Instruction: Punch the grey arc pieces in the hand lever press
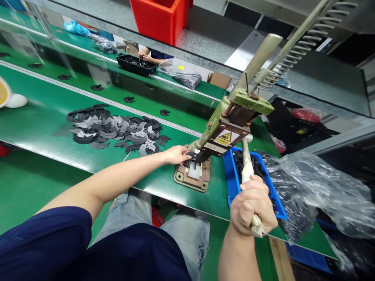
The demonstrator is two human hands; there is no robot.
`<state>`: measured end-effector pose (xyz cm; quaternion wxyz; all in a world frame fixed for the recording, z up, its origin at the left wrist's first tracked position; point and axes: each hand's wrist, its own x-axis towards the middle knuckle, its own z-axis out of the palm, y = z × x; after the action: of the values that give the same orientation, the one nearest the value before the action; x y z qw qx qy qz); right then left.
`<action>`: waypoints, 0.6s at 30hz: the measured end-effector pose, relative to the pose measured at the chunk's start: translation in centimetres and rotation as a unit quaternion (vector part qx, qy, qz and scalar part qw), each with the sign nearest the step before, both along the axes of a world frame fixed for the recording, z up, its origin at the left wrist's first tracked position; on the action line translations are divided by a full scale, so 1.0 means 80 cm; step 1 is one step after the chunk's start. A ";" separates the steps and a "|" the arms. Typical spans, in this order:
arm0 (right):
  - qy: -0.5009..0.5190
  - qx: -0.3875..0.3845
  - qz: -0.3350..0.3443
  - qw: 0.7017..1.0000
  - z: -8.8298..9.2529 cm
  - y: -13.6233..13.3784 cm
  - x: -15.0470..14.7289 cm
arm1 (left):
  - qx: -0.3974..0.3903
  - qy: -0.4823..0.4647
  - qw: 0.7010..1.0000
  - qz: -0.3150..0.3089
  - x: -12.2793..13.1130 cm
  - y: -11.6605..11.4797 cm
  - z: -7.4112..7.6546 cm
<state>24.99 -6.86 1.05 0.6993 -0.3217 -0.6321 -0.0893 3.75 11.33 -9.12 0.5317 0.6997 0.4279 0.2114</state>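
A black curved part [190, 160] was pinched over the press base [190, 183] by the left hand [177, 155], its forearm [129, 175] extended; the lever [247, 160] was gripped by the right hand [252, 205], curled fully around it.

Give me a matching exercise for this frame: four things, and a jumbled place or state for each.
Things
1. left hand
2. right hand
3. red bin
4. blue bin

Places or states
A. on the grey shelf
B. fingers on a dark piece at the base of the press
C. on the green bench
D. wrapped around the lever

Pairs: 1-B, 2-D, 3-A, 4-C
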 end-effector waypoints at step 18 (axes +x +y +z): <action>0.025 0.007 0.003 1.000 -0.001 0.001 -0.008 | -0.232 0.031 0.972 0.000 0.011 0.016 0.017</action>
<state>24.38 -6.78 0.96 0.7172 -0.3172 -0.6148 -0.0835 4.66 12.58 -7.74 0.6655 0.5639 0.4817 0.0846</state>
